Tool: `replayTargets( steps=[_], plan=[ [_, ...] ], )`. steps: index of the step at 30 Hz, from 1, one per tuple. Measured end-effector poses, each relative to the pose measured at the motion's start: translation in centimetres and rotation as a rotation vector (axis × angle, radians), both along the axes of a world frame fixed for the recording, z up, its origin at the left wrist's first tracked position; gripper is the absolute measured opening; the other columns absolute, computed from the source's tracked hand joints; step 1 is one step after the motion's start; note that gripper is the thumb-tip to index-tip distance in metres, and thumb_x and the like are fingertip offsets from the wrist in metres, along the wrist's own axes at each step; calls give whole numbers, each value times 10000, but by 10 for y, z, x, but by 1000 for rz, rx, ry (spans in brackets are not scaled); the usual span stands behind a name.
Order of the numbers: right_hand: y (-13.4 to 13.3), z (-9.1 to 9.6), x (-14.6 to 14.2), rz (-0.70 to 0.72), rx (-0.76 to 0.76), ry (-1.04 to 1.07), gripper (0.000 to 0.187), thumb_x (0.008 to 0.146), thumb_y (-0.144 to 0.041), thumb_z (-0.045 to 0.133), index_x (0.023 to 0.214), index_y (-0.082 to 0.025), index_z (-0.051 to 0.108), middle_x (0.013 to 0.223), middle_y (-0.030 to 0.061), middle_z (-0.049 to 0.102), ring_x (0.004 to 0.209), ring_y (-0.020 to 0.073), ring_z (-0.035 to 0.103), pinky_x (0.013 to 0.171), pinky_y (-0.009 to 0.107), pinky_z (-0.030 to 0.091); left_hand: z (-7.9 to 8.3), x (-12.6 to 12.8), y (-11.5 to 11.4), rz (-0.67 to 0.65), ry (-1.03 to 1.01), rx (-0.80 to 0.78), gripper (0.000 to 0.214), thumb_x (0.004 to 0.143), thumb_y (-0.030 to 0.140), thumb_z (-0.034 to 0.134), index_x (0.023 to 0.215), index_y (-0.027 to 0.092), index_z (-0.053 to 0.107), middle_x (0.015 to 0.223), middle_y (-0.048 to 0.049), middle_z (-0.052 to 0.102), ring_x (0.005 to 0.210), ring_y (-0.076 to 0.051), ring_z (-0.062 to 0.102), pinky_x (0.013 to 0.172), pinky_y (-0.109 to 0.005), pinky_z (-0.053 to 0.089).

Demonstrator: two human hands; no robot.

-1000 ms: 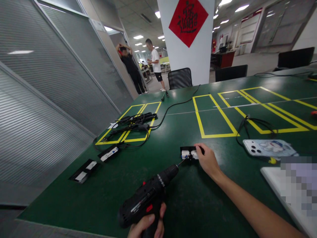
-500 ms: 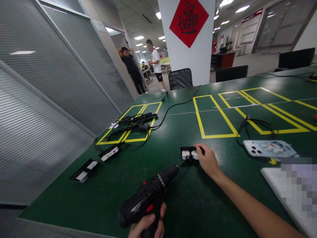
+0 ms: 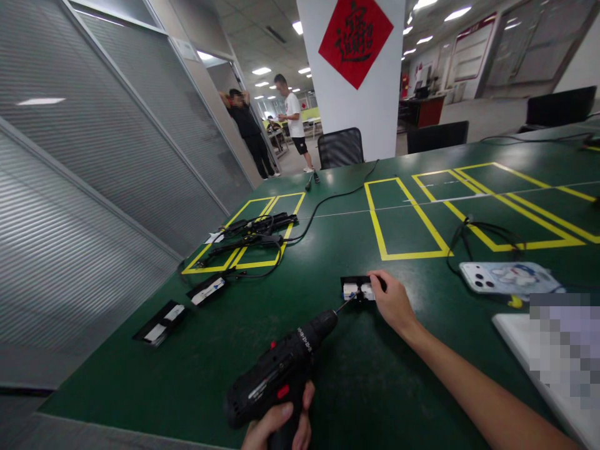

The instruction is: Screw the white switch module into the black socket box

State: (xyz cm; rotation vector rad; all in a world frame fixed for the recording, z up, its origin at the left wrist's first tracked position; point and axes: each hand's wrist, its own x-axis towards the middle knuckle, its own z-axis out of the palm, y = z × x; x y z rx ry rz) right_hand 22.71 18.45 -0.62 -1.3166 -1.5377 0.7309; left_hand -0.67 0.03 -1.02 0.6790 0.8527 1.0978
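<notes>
A: Drill (image 3: 281, 375) — where, which hand?
B: My left hand (image 3: 280, 428) wrapped round grip, near table (image 3: 187, 375) edge; bit points up-right into socket module (image 3: 359, 289). R hand (image 3: 392, 304) pressed on module, fingers curled, nearer it.

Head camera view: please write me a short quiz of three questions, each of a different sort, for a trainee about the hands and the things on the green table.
1. True or false: the left hand grips the black cordless drill by its handle.
2. Which thing does the right hand hold down on the green table?
A. the phone
B. the small black part with white blocks
C. the black cable
3. Fill in: the drill's bit tip meets the small part on the side nearer the ____ hand.

Key
1. True
2. B
3. left
</notes>
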Motion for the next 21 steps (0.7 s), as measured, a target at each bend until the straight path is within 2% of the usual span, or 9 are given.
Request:
replayTargets(
  steps=[7,18,21],
  plan=[
    [0,-1,1,3,-4,-10,294,878,-324,383,947,-184,632,911,53,654,859,192,587,782,309,423,-1,-2,0,16,8,28,295,788,343,470,851,100,625,443,2,476,382,-104,350,447,-274,352],
    [0,0,-1,-1,-5,-4,304,872,-335,385,950,-189,640,922,54,661,867,200,589,786,317,425,-3,-1,-1,16,10,-12,301,766,370,517,816,90,614,397,9,442,367,-101,349,444,-272,338],
    [0,0,-1,4,-11,5,309,873,-339,383,953,-185,639,917,56,662,856,199,591,778,315,430,-2,-1,0,19,13,-16,293,752,383,534,809,103,601,440,6,459,363,-99,362,435,-273,337]
  ],
)
